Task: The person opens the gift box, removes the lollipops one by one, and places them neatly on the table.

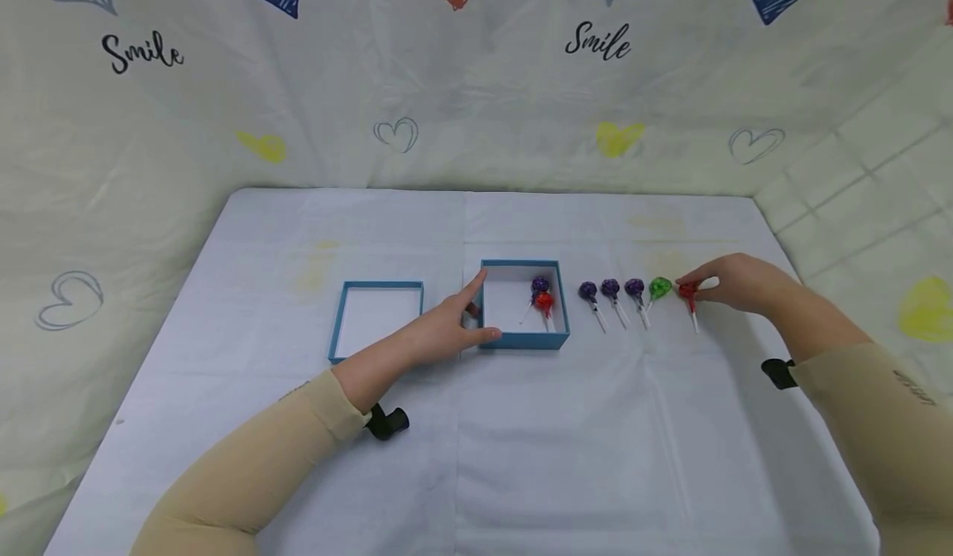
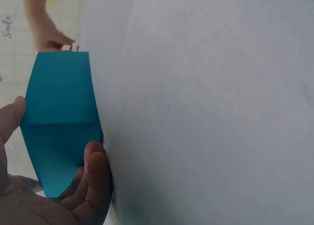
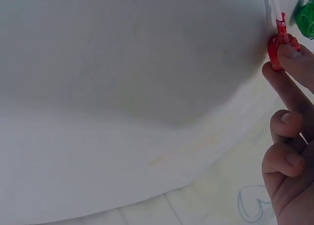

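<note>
An open blue box [image 1: 529, 340] with a white inside stands mid-table, with a purple lollipop [image 1: 539, 285] and a red lollipop [image 1: 544, 302] lying in its right part. My left hand [image 1: 447, 324] holds the box at its left side, fingers and thumb spread around the wall; the left wrist view shows them against the blue side [image 2: 61, 87]. At the right end of a row of lollipops, my right hand [image 1: 740, 285] pinches another red lollipop [image 3: 275, 52] by its wrapped head between thumb and index finger. Its white stick points toward the table's front.
Left of the box lies a blue-rimmed white lid [image 1: 375, 316]. Between box and right hand are three purple lollipops [image 1: 610, 289] and a green lollipop [image 1: 659, 288] in a row. A white cloth covers the table [image 1: 558, 457]; a printed curtain [image 1: 484, 84] hangs behind.
</note>
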### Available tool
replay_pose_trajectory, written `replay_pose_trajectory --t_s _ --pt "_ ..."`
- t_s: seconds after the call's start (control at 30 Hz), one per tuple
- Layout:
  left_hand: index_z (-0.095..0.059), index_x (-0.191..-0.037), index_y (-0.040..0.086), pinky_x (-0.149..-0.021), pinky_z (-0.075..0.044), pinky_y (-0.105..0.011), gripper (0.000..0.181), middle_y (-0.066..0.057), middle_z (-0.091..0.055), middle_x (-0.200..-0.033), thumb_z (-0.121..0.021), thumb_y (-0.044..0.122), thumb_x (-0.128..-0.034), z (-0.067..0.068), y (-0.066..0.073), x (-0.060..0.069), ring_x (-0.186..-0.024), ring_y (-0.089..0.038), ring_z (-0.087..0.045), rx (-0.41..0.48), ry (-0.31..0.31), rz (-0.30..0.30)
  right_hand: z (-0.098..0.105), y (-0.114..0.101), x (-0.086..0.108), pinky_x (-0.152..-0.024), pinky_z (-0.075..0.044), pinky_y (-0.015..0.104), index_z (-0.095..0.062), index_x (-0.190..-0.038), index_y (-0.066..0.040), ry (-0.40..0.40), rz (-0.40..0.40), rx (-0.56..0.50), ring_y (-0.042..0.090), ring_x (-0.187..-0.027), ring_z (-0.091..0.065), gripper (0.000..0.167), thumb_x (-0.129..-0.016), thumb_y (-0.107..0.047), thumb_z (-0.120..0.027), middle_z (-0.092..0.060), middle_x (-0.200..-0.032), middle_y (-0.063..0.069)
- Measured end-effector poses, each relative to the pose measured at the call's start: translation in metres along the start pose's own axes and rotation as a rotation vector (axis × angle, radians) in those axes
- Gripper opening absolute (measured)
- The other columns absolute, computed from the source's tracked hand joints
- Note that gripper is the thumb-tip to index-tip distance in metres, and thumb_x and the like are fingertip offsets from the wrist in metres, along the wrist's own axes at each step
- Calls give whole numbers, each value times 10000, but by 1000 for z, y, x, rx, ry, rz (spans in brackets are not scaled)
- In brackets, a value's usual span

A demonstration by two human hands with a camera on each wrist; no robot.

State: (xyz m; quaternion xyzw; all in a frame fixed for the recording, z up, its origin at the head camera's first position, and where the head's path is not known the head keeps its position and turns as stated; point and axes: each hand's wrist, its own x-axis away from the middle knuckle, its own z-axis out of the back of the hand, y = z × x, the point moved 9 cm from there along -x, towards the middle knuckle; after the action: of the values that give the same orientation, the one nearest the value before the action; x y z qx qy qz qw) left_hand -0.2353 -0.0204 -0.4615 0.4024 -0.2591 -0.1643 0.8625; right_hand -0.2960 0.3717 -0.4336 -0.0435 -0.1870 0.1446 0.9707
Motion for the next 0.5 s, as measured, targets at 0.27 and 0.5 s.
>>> replay_pose_trajectory --t_s 0.27,0.5 --pt "37 -1592 367 -659 -399 -351 978 -33 -512 -1255 -675 468 -928 -1 -2 -1 -689 -188 -448 0 -1 9 1 2 1 -881 -444 610 -676 -1302 -139 4 -5 -14 545 -1192 -485 391 -915 -187 -713 -559 -1329 288" --pt "25 -1597 354 -672 -401 -354 984 -40 -520 -1258 -679 480 -921 -1 -2 -1 -718 -202 -470 -9 0 14 6 3 4 -834 -478 555 -671 -1307 -135 16 -37 -49 484 -1151 -531 394 -920 -195 -713 -548 -1340 292"
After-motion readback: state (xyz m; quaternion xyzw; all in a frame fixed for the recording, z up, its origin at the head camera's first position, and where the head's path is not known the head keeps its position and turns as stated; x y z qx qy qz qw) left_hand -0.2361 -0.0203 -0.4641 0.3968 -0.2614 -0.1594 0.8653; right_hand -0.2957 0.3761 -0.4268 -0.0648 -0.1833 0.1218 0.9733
